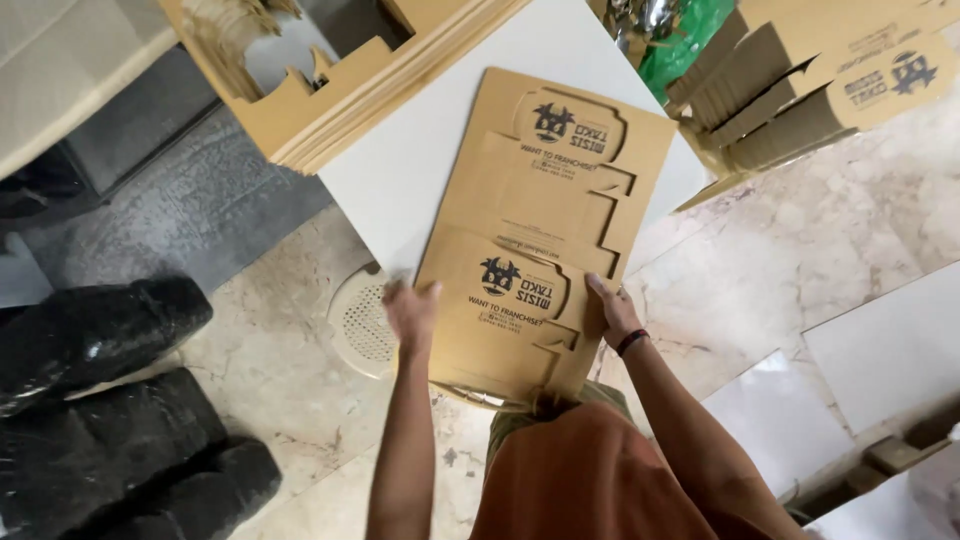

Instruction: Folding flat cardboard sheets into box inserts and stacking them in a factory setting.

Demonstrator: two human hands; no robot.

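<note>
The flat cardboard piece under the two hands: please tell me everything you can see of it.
The flat cardboard piece is a brown die-cut blank, unfolded, with stepped notches along its right edge, pressed crease lines and two dark printed round marks. It lies flat, partly on a white board, its near end reaching over the marble floor. The left hand grips its near left edge; the right hand rests on its near right edge.

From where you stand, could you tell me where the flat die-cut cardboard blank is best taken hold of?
Probably by its two long side edges near your end. The cardboard blank lies flat on the white board, its near end overhanging, so the left hand and right hand can pinch from either side, avoiding the notched cut-outs further along the right edge.
</note>
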